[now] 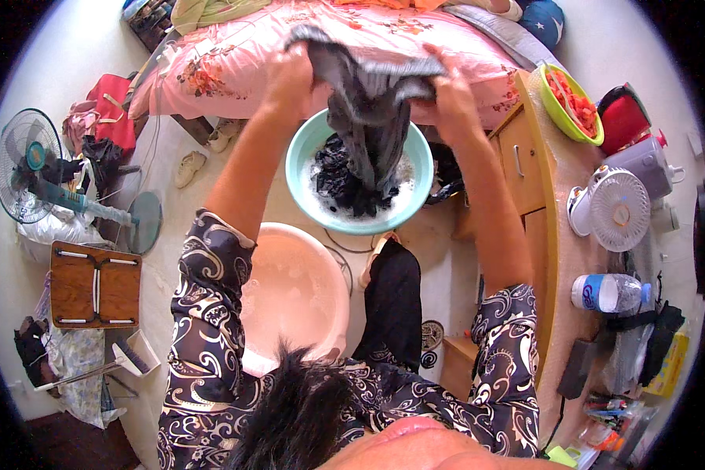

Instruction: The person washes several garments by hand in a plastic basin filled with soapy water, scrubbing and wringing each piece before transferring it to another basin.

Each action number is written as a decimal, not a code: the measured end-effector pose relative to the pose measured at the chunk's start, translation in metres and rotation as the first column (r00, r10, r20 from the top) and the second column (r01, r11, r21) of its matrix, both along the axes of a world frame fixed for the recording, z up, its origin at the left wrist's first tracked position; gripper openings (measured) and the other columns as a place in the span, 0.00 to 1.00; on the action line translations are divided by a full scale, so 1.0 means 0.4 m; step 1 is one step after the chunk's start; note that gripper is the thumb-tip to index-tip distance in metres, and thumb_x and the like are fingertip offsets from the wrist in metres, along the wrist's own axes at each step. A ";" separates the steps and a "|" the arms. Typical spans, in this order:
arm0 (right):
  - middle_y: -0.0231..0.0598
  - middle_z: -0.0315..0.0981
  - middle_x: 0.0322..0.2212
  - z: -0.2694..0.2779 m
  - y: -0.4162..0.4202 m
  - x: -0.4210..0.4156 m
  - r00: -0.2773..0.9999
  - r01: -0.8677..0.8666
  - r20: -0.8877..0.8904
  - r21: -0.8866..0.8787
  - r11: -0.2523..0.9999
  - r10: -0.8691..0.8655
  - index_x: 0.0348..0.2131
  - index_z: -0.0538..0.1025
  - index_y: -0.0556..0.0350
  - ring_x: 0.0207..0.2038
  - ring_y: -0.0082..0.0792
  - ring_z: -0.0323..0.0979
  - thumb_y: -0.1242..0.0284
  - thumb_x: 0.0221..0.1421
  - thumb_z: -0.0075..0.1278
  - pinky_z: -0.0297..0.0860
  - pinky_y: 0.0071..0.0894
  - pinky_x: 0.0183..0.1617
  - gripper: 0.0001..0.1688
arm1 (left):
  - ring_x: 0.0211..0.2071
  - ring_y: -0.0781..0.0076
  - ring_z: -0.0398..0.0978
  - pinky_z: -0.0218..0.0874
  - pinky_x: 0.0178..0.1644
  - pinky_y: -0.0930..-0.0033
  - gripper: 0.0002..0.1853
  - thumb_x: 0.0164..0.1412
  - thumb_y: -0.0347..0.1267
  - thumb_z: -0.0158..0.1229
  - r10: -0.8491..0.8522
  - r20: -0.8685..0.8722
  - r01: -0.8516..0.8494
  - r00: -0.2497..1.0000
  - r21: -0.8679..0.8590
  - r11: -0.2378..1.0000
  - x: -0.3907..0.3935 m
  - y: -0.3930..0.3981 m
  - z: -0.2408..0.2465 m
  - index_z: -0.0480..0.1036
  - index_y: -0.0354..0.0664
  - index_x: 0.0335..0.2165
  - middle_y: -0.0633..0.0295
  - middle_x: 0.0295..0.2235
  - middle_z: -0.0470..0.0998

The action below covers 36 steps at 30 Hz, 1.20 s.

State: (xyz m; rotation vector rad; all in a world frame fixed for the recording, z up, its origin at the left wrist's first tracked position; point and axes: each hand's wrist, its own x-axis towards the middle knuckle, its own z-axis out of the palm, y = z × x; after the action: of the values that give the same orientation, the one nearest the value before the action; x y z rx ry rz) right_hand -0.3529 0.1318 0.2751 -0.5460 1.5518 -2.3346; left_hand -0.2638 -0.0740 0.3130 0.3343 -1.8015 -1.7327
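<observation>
A wet dark grey garment [367, 100] hangs stretched between my two raised hands. My left hand [291, 76] grips its left edge and my right hand [453, 94] its right edge. The lower part of the cloth hangs down into a turquoise plastic basin [294, 170], where more dark cloth [338, 176] lies in sudsy water. Nearer to me, a larger peach-coloured plastic basin [342, 294] holds cloudy water with some foam.
A bed with a pink floral sheet [241, 76] stands ahead. At the left are a standing fan [35, 155], a folding table [97, 285] and a dustpan [144, 352]. A wooden desk [564, 247] at the right bears a small white fan [620, 210] and a green bowl [549, 106].
</observation>
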 end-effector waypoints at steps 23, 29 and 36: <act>0.44 0.63 0.59 -0.718 -0.138 -0.030 0.811 0.242 -0.133 0.963 -0.119 0.570 0.59 0.68 0.40 0.55 0.55 0.66 0.64 0.55 0.46 0.65 0.56 0.57 0.31 | 0.69 0.48 0.41 0.22 0.68 0.35 0.30 0.58 0.40 0.53 0.373 0.584 0.592 0.721 -0.799 0.108 -0.055 0.086 -0.698 0.66 0.51 0.59 0.56 0.67 0.53; 0.45 0.72 0.49 -0.633 -0.144 0.038 0.805 0.444 -0.544 0.817 0.368 0.237 0.52 0.72 0.52 0.52 0.54 0.69 0.69 0.53 0.48 0.66 0.55 0.55 0.25 | 0.66 0.46 0.49 0.35 0.68 0.37 0.29 0.54 0.38 0.57 0.176 0.549 0.442 0.817 -0.793 0.420 -0.038 -0.033 -0.708 0.70 0.57 0.56 0.51 0.64 0.56; 0.40 0.69 0.41 -0.492 -0.067 -0.049 0.976 -0.200 0.138 0.251 0.947 0.169 0.57 0.67 0.53 0.40 0.28 0.70 0.78 0.58 0.36 0.78 0.36 0.42 0.28 | 0.37 0.54 0.76 0.73 0.37 0.51 0.15 0.59 0.29 0.48 -0.037 0.403 0.164 0.915 -0.286 0.944 -0.043 -0.053 -0.493 0.71 0.37 0.45 0.54 0.38 0.74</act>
State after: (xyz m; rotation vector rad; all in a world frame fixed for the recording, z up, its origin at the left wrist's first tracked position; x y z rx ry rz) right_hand -0.3724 0.1052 0.0783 -0.4613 1.6459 -1.9468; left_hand -0.2808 -0.0951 0.1159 0.4864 -2.3871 -1.4826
